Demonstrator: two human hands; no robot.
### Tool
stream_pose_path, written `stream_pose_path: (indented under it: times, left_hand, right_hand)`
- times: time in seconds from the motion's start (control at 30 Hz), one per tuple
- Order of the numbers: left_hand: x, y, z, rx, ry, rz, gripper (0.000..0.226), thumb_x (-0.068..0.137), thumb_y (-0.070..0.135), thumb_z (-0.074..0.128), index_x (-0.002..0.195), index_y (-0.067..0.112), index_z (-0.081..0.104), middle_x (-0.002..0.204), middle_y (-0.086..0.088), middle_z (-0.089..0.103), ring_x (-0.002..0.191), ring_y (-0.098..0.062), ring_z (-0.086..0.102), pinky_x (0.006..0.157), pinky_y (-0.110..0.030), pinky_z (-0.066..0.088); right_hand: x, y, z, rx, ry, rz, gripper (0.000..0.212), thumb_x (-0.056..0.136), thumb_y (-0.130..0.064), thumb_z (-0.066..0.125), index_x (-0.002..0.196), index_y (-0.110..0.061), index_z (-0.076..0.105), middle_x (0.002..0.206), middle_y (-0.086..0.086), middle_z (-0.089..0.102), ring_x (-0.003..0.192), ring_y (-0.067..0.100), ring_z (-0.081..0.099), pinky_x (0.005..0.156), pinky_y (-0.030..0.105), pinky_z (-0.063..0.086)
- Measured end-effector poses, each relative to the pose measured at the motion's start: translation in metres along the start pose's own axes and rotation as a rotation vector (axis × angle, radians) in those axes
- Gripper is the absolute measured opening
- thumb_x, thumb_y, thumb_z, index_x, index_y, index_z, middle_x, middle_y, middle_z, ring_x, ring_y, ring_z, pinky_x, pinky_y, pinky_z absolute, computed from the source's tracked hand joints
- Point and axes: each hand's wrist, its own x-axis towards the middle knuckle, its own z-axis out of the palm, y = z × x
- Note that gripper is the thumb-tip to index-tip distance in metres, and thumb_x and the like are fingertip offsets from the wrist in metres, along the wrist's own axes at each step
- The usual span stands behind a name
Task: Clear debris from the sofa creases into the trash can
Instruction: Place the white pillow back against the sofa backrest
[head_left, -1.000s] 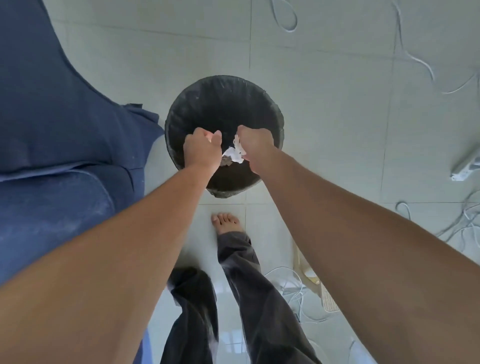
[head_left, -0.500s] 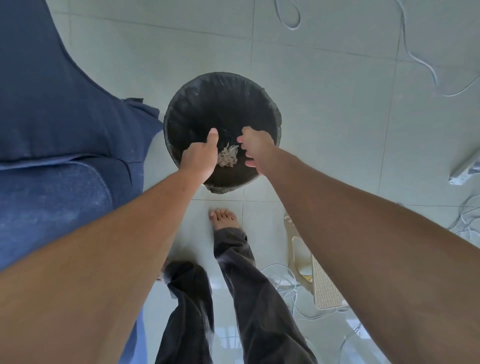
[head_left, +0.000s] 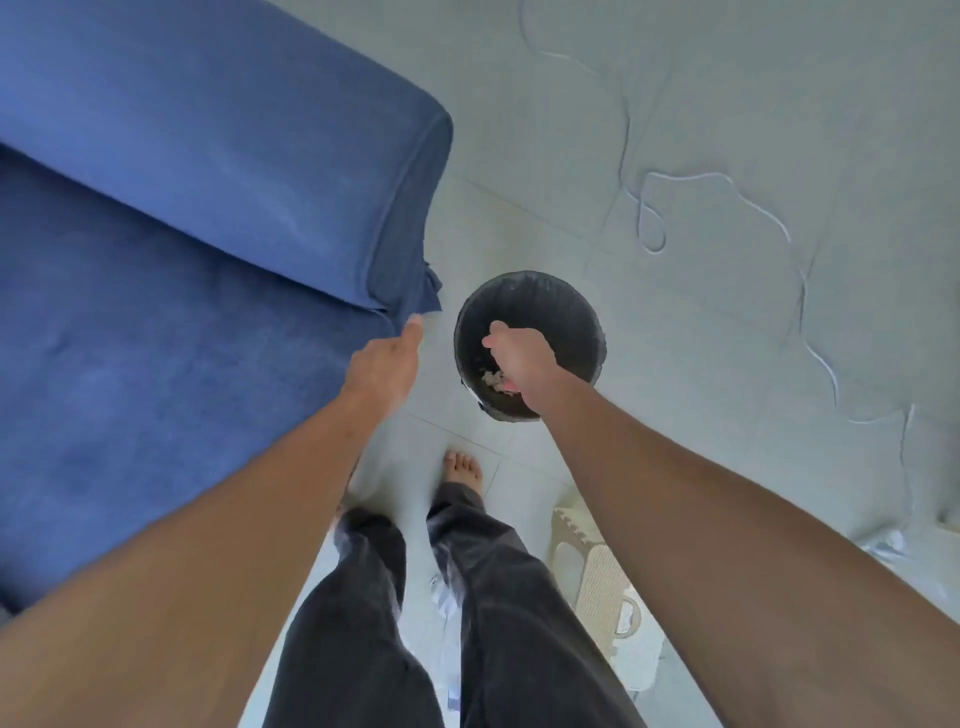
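A round black trash can (head_left: 563, 306) lined with a dark bag stands on the tiled floor just right of the blue sofa (head_left: 156, 338). A pale crumpled clump of debris (head_left: 493, 381) lies inside the can near its front wall. My right hand (head_left: 519, 358) hangs over the can with its fingers loosely pointing down beside the clump and grips nothing. My left hand (head_left: 387, 364) is outside the can, fingers stretched flat toward the sofa's front corner, and it holds nothing. The crease (head_left: 208, 249) between seat and armrest shows no visible debris.
White cables (head_left: 800, 291) snake across the floor on the right. A beige plastic stool (head_left: 597, 582) lies by my right leg. My bare foot (head_left: 462, 467) and dark trousers stand just in front of the can. Small white scraps lie between my legs.
The white paper held between both hands has dropped into the can. My left hand has left the can and swung toward the sofa. My view has turned left, so more of the sofa shows.
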Motion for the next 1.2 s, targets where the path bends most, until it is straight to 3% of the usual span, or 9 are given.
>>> stream_pose_path:
  times: [0.17,0.33,0.43,0.53,0.7,0.83,1.0,1.13,1.2]
  left_hand:
    - [-0.085,-0.040,-0.094,-0.172,0.155,-0.048,0.058,0.104,0.055,0.021,0.108,0.015,0.063,0.133,-0.013,0.057,0.126,-0.032,0.047,0.106,-0.041,0.035]
    - [-0.158,-0.104,-0.166,-0.322,0.306,-0.152,0.067,0.104,0.053,0.020,0.086,0.004,0.061,0.113,-0.020,0.063,0.115,-0.036,0.053,0.102,-0.041,0.041]
    - [-0.193,-0.155,-0.194,-0.430,0.407,-0.232,0.070,0.103,0.055,0.021,0.096,0.000,0.063,0.115,-0.020,0.063,0.115,-0.036,0.054,0.102,-0.043,0.042]
    - [-0.226,-0.208,-0.209,-0.515,0.490,-0.317,0.068,0.103,0.056,0.022,0.095,0.004,0.064,0.100,-0.012,0.062,0.112,-0.033,0.055,0.092,-0.038,0.040]
    - [-0.279,-0.301,-0.221,-0.707,0.600,-0.413,0.068,0.105,0.051,0.023,0.098,-0.003,0.063,0.112,-0.023,0.064,0.113,-0.036,0.056,0.104,-0.042,0.040]
    - [-0.317,-0.373,-0.217,-0.854,0.691,-0.533,0.060,0.105,0.052,0.024,0.096,0.004,0.059,0.099,-0.012,0.055,0.108,-0.033,0.054,0.091,-0.038,0.038]
    - [-0.345,-0.445,-0.191,-1.074,0.732,-0.699,0.057,0.104,0.053,0.024,0.088,0.006,0.053,0.084,-0.005,0.052,0.097,-0.028,0.048,0.082,-0.035,0.033]
    - [-0.350,-0.474,-0.161,-1.270,0.698,-0.810,0.063,0.101,0.059,0.028,0.110,0.007,0.062,0.117,-0.011,0.060,0.119,-0.032,0.049,0.099,-0.042,0.037]
    - [-0.342,-0.482,-0.148,-1.344,0.684,-0.865,0.056,0.101,0.060,0.030,0.083,0.014,0.057,0.091,-0.003,0.057,0.102,-0.029,0.049,0.089,-0.040,0.038]
  right_hand:
    - [-0.097,-0.060,0.031,-0.257,-0.085,-0.213,0.042,0.099,-0.037,0.038,0.116,-0.006,0.060,0.125,0.020,0.060,0.102,0.031,0.056,0.103,0.045,0.047]
    - [-0.184,-0.106,0.097,-0.543,-0.161,-0.443,0.026,0.101,-0.037,0.034,0.098,-0.016,0.050,0.103,0.008,0.050,0.094,0.020,0.044,0.095,0.041,0.044]
    - [-0.237,-0.121,0.142,-0.668,-0.208,-0.549,0.032,0.101,-0.038,0.036,0.082,-0.018,0.051,0.100,0.007,0.051,0.091,0.021,0.044,0.095,0.041,0.046]
    - [-0.283,-0.127,0.184,-0.731,-0.243,-0.615,0.041,0.100,-0.028,0.038,0.061,-0.017,0.033,0.075,0.005,0.045,0.077,0.023,0.040,0.070,0.035,0.037]
    - [-0.354,-0.123,0.263,-0.888,-0.331,-0.751,0.036,0.099,-0.029,0.039,0.067,-0.012,0.039,0.066,0.001,0.040,0.080,0.024,0.042,0.073,0.033,0.033]
    - [-0.397,-0.110,0.330,-1.040,-0.408,-0.847,0.037,0.100,-0.031,0.038,0.074,-0.008,0.054,0.077,0.006,0.048,0.082,0.027,0.046,0.075,0.034,0.036]
    - [-0.434,-0.090,0.403,-1.198,-0.446,-0.927,0.041,0.100,-0.029,0.037,0.066,-0.007,0.043,0.072,0.003,0.044,0.082,0.027,0.045,0.074,0.035,0.035]
    - [-0.444,-0.077,0.451,-1.268,-0.509,-0.953,0.044,0.098,-0.031,0.039,0.115,0.003,0.061,0.114,0.016,0.065,0.104,0.030,0.056,0.097,0.043,0.045]
    - [-0.442,-0.072,0.474,-1.333,-0.531,-0.981,0.040,0.097,-0.028,0.039,0.098,0.005,0.060,0.104,0.017,0.064,0.094,0.030,0.054,0.088,0.040,0.045]
